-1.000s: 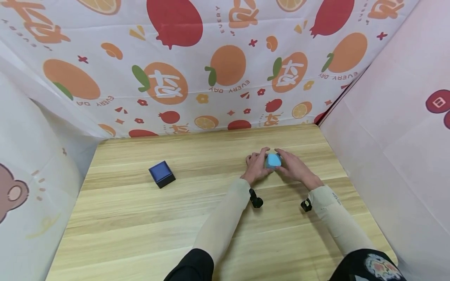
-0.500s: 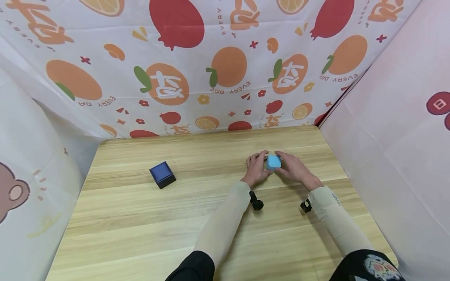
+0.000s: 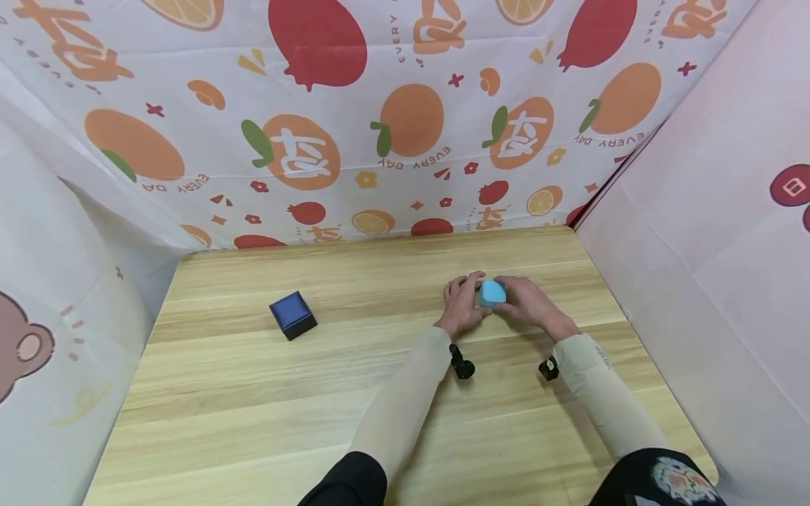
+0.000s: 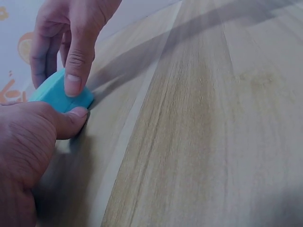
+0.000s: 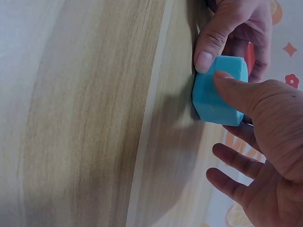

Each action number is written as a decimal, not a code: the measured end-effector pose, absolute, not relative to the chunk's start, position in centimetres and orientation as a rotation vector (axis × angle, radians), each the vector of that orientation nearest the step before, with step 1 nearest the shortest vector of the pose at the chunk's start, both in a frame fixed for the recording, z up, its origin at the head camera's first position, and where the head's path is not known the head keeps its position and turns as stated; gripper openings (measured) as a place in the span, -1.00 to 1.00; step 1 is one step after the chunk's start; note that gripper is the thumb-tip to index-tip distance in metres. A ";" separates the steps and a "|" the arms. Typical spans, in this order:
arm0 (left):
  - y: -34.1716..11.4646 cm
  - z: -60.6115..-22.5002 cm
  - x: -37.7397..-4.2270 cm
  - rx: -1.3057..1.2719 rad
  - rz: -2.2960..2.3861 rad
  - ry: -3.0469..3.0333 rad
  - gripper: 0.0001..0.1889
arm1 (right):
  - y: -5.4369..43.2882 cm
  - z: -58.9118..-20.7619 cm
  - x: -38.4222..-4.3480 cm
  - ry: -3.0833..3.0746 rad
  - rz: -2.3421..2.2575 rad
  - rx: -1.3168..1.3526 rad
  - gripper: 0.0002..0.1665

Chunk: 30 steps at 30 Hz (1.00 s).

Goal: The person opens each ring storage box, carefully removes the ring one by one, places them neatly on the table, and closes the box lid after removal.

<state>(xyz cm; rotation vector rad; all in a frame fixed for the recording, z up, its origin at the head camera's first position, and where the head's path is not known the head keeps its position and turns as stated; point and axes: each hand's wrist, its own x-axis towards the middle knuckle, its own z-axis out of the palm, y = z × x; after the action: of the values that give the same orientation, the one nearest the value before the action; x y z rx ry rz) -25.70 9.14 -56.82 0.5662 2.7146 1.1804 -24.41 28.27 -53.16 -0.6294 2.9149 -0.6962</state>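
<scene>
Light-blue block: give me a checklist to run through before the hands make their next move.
1. Left hand on the light-blue block: ok, thumb at its edge.
2. Right hand on the block: ok, thumb against its face.
3. All right-hand fingers on the block: not ok, two are spread clear in the right wrist view.
4. Dark-blue box out of the hands' way: ok, apart from them, off to the left.
5. Block's underside fully seated on the wooden table: cannot tell, hidden.

The fruit-print cloth (image 3: 361, 98) repeats "EVERY DAY" in small capitals, beside stylised orange characters (image 3: 439, 31) and white characters (image 3: 304, 153), hard to make out. Faint lettering on the right sleeve (image 3: 610, 397) is illegible.
</scene>
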 end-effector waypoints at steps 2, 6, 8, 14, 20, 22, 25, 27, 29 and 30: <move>9.1 -56.8 -25.6 0.566 1.184 2.709 -0.16 | 28.3 -53.2 -24.4 2.906 -0.707 -0.633 -0.34; 9.1 -56.7 -25.6 0.568 1.176 2.711 -0.18 | 28.3 -53.0 -24.4 2.892 -0.720 -0.608 -0.32; 9.0 -56.7 -25.6 0.570 1.174 2.721 -0.20 | 28.2 -52.9 -24.4 2.889 -0.720 -0.587 -0.29; 8.9 -56.9 -25.9 0.572 1.184 2.757 -0.21 | 27.9 -52.3 -24.3 2.866 -0.746 -0.534 -0.26; 8.8 -57.1 -26.2 0.561 1.158 2.783 -0.22 | 27.9 -52.0 -24.5 2.838 -0.774 -0.494 -0.27; 8.9 -57.0 -26.3 0.562 1.165 2.780 -0.23 | 27.9 -51.9 -24.6 2.839 -0.768 -0.492 -0.28; 8.9 -57.1 -26.3 0.552 1.164 2.776 -0.27 | 28.0 -51.9 -24.8 2.834 -0.760 -0.496 -0.31; 9.0 -57.1 -26.4 0.545 1.168 2.774 -0.29 | 28.0 -51.9 -24.9 2.832 -0.754 -0.496 -0.32; 9.0 -57.2 -26.4 0.533 1.171 2.777 -0.31 | 28.0 -51.8 -25.0 2.829 -0.746 -0.499 -0.33; 9.0 -57.3 -26.4 0.529 1.167 2.780 -0.31 | 28.1 -51.8 -25.1 2.831 -0.738 -0.504 -0.34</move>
<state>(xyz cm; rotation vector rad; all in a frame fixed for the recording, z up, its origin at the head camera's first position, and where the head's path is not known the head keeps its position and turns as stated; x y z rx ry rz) -26.43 9.01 -57.29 0.5294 2.7798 1.1671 -25.10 28.05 -51.77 -0.5043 2.8310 -0.7377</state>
